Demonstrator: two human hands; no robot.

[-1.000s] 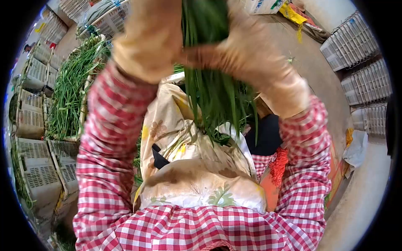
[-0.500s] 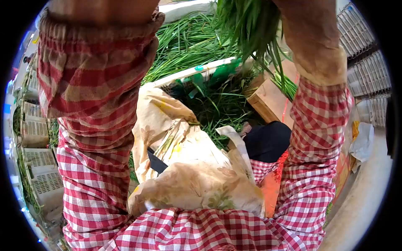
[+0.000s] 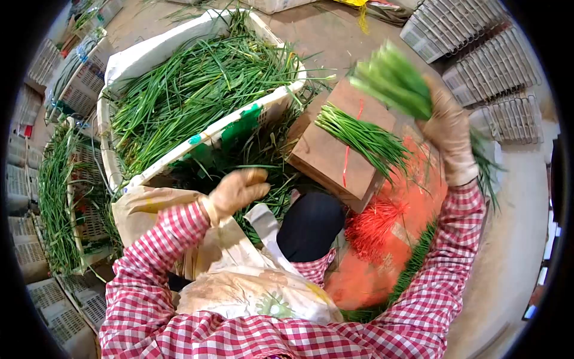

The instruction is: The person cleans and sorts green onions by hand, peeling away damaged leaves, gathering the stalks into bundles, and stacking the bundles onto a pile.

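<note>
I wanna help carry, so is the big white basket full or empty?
Full-looking: the big white basket has green stalks spread across it near rim height, hiding its bottom.

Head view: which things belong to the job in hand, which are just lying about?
Likely in the job:
- bunch in the right hand
- stems on the block
- red tie, at the stems
- red strings
- greens in the large crate

Probably just lying about:
- right-side crates
- yellow material, top edge
</note>
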